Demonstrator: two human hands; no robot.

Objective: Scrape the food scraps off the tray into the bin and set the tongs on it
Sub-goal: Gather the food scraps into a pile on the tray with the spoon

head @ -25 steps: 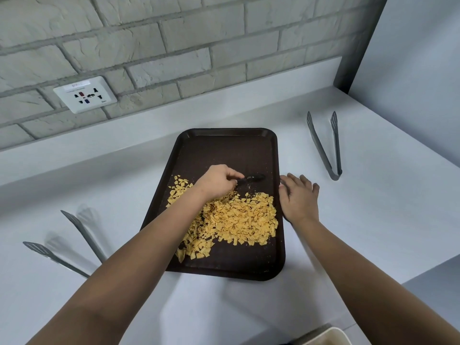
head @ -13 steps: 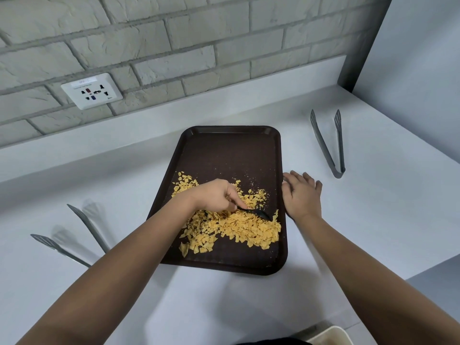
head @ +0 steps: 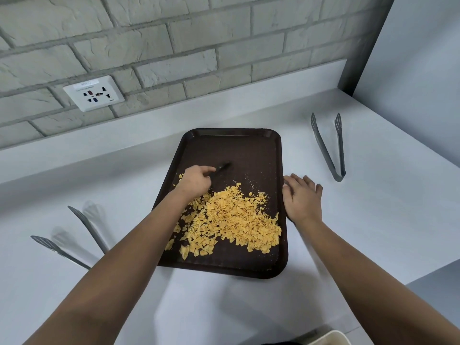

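Head view: a dark brown tray (head: 231, 145) lay on the white worktop (head: 373, 220), its long axis running away from the person toward the brick wall (head: 174, 33).
Change from half a second earlier: the left hand (head: 195, 181) had moved from the middle of the scrap pile up to the pile's far edge; the black scraper (head: 222, 167), previously low among the scraps, now lay over bare tray surface. The right hand (head: 302, 197) had stayed at the tray's right rim.
Left hand: fingers curled round the scraper handle; the blade end pointed up and to the right, toward the tray's far right corner.
Right hand: fingers straight and spread, palm down on the worktop, its thumb side touching the tray's right edge; nothing gripped.
Food scraps (head: 231, 220): yellow flakes heaped on the near half of the tray, denser toward the right rim; fine crumbs were scattered just beyond the heap.
Right tongs (head: 332, 150): on the worktop well apart from the tray, hinge toward the person, arms spread and tips pointing to the wall.
Left tongs (head: 72, 237): on the worktop left of the tray, tips pointing up and left; the hinge was hidden behind the left forearm.
Bin (head: 331, 338): only a pale rim showed at the bottom edge.
Wall socket (head: 93, 93): white plate on the brick wall.
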